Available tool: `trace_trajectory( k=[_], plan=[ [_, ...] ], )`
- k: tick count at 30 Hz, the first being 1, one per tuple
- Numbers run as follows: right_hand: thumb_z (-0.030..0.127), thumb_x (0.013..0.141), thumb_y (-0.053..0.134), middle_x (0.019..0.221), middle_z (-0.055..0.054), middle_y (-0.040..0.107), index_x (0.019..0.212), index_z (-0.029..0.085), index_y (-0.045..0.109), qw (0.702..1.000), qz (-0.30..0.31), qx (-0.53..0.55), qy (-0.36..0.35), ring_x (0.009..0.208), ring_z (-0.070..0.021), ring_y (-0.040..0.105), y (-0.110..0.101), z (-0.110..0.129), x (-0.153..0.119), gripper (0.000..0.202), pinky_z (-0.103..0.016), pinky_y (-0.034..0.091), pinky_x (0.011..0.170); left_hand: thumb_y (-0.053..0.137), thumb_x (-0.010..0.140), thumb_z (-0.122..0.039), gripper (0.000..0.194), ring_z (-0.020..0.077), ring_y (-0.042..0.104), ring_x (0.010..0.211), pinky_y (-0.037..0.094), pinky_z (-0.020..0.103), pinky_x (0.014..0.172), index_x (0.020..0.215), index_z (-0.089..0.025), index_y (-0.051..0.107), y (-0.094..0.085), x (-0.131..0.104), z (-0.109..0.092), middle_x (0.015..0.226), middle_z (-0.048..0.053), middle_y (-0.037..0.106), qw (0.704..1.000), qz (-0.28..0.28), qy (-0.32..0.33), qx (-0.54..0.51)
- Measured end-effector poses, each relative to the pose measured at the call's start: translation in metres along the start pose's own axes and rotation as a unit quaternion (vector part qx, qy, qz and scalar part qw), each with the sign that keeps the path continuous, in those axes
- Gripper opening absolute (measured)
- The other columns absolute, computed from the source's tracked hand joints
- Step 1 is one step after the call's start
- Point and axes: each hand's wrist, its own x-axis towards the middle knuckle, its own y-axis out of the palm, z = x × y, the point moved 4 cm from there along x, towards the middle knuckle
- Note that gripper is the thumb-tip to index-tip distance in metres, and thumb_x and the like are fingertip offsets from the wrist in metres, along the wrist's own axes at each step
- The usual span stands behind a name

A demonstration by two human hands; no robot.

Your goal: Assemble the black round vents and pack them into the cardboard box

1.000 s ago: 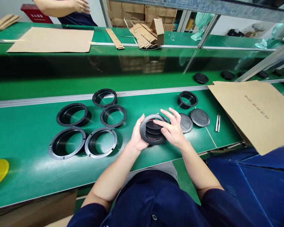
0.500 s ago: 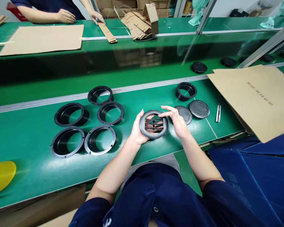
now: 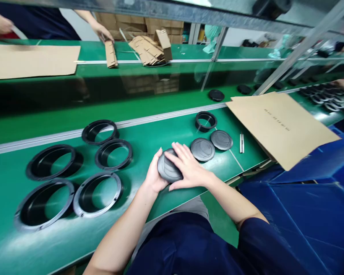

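My left hand (image 3: 154, 172) is wrapped round the side of a round black air vent (image 3: 169, 170), holding it just above the green bench. Its louvres lie closed, making a nearly flat disc. Across the vent's face rests my right hand (image 3: 189, 168), fingers stretched out and lying flat, hiding the upper right part. Just right of my hands are two similar closed air vents, one nearer (image 3: 202, 149) and one behind it (image 3: 221, 140). A black ring housing (image 3: 205, 121) stands behind them. To my left sit several more black flanged rings, the closest being one (image 3: 97, 194) with a shiny rim.
A silver pen-like tool (image 3: 241, 143) lies right of the vents, beside cardboard sheets (image 3: 283, 126) overhanging the bench edge. Beyond the metal rail, black discs (image 3: 216, 95) sit on a green belt. A co-worker's hand (image 3: 101, 31) touches a cardboard strip opposite. A metal shelf edge (image 3: 149, 17) crosses overhead.
The vent's louvres have gone from open, with gaps showing, to closed. My right hand has moved from the rim onto its face. The view has shifted, and the co-worker's other hand has lifted.
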Motion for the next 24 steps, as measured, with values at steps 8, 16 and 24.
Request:
trace_trajectory(
  k=[8,16,24],
  plan=[
    [0.062,0.082,0.078,0.156,-0.023,0.04,0.159,0.014,0.045,0.941,-0.093,-0.14,0.293,0.142,-0.0435,0.043,-0.074,-0.133,0.043,0.096,-0.055,0.039,0.119,0.039,0.103,-0.067,0.069,0.0325,0.058,0.136,0.045,0.065,0.113,0.158,-0.026,0.042,-0.005,-0.002,-0.008,0.142,0.02,0.063,0.996,0.045,0.01,0.079],
    [0.076,0.09,0.061,0.16,-0.024,0.037,0.164,0.018,0.036,0.886,0.04,-0.19,0.421,0.144,-0.0441,0.039,-0.08,-0.221,0.044,0.097,-0.054,0.037,0.116,0.043,0.106,-0.048,0.058,0.0322,0.052,0.144,0.04,0.06,0.12,0.154,-0.015,0.046,-0.003,-0.004,-0.009,0.149,0.021,0.059,0.997,0.048,0.004,0.065],
    [0.065,0.108,0.019,0.162,-0.023,0.04,0.155,0.01,0.048,0.927,-0.109,-0.12,0.338,0.155,-0.0326,0.031,-0.077,-0.238,0.054,0.079,-0.059,0.022,0.126,0.048,0.104,-0.043,0.055,0.031,0.057,0.14,0.048,0.05,0.116,0.149,-0.012,0.05,-0.008,0.001,-0.008,0.147,0.022,0.06,0.998,0.025,0.0,0.057]
  ],
)
